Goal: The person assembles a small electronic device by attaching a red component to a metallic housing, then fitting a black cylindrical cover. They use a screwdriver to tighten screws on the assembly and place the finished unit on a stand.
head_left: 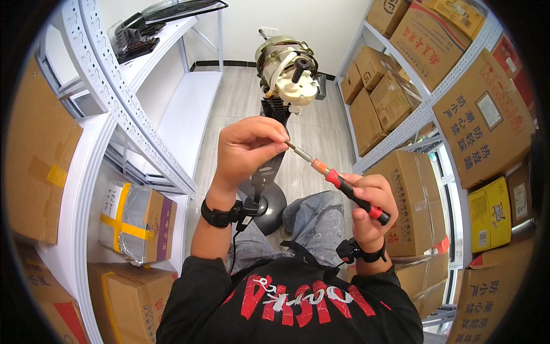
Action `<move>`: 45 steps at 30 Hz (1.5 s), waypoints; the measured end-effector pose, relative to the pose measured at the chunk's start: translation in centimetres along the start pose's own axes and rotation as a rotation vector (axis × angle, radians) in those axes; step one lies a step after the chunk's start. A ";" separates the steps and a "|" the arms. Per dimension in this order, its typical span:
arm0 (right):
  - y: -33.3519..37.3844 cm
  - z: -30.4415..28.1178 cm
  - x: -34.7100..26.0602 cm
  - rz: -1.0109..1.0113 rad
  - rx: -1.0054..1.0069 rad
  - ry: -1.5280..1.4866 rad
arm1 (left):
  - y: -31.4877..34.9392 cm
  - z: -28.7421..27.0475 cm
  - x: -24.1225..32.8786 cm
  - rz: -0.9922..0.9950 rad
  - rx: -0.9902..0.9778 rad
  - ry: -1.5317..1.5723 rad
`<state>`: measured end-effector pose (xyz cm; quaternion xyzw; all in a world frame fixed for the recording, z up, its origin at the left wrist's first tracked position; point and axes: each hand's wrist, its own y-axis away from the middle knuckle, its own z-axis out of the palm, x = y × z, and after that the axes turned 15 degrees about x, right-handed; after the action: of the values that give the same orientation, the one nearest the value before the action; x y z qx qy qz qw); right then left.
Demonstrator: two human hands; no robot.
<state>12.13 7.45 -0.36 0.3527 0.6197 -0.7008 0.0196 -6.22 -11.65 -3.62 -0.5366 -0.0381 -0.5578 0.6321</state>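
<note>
A screwdriver (349, 190) with a red and black handle and a silver shaft slants across the middle in front of me. My right hand (373, 202) is wrapped round its handle. At the other end, my left hand (252, 146) pinches the thin dark tip (291, 145) of the screwdriver between thumb and fingers; whether a small part is also in that pinch is hidden. Beyond the hands stands a fan motor (289, 69) with its cover off, showing a white gear housing and a black knob. It sits on a dark stand (269, 169) with a round base between my legs.
White metal shelves (186, 109) rise on the left, with a removed fan grille (183, 8) and black parts on top. Cardboard boxes (484, 117) fill the right-hand racks, and a yellow box (490, 215) is among them. More boxes (134, 298) stand at lower left.
</note>
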 end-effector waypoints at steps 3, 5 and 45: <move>0.1 -0.1 0.5 0.086 0.039 -0.076 | -0.3 -0.6 0.1 -0.051 -0.066 0.044; 0.0 -0.3 0.7 0.161 0.003 -0.120 | -0.5 -0.9 0.2 -0.096 -0.075 0.051; 0.4 3.6 2.5 -0.035 -0.089 0.248 | -3.4 0.7 -0.9 0.252 0.260 -0.610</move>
<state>8.78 5.17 -2.08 0.4246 0.6539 -0.6238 -0.0538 -8.73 -9.94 -1.72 -0.5938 -0.2293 -0.2799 0.7186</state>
